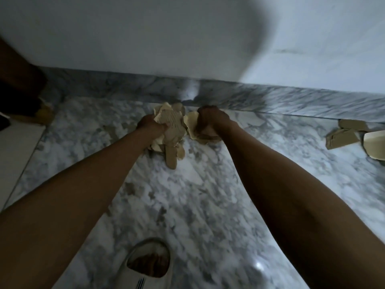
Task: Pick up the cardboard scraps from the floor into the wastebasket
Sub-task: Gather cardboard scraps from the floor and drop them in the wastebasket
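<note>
My left hand (151, 126) grips a thick bunch of tan cardboard scraps (169, 127) near the foot of the wall. Some pieces of that bunch hang down toward the marble floor (198, 195). My right hand (210, 122) is closed on another pale scrap (191, 124) just to the right of the bunch. More cardboard scraps (343, 136) lie on the floor at the far right by the skirting. A further scrap (44, 114) lies at the far left. No wastebasket is in view.
A white wall (145, 38) with a grey marble skirting (270, 99) runs across the back. A dark object (18, 86) stands at the far left. My foot in a white sandal (149, 261) is at the bottom. Small crumbs dot the floor.
</note>
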